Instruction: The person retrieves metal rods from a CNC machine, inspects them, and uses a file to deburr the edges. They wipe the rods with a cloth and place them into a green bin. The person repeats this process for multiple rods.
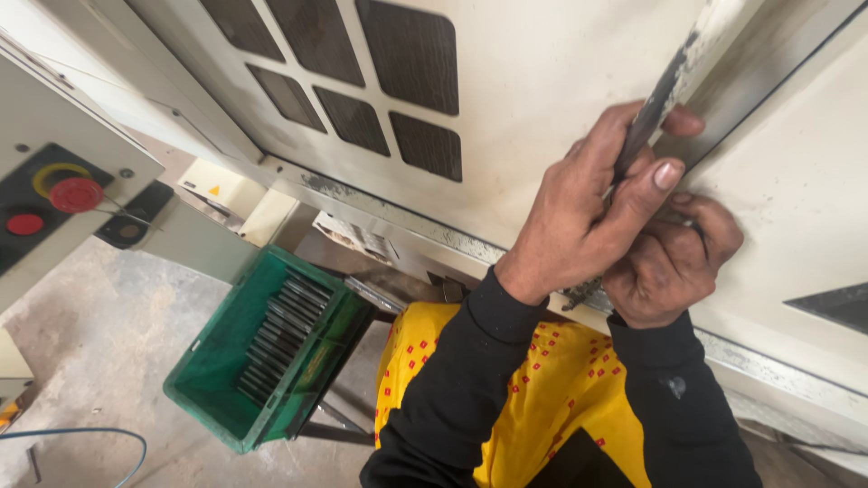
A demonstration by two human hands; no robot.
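Two hands [624,226] on one handle [655,104]

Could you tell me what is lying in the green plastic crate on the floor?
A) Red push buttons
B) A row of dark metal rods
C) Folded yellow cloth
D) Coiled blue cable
B: the green crate holds dark metal rods lying side by side along its bottom, with nothing else visible among them.

Concrete floor [99,325], grey and dusty. Green plastic crate [212,384] rests on a metal stand [336,425] standing on the floor, dark metal rods [282,336] lying inside. Blue cable [81,436] curves across floor at lower left.
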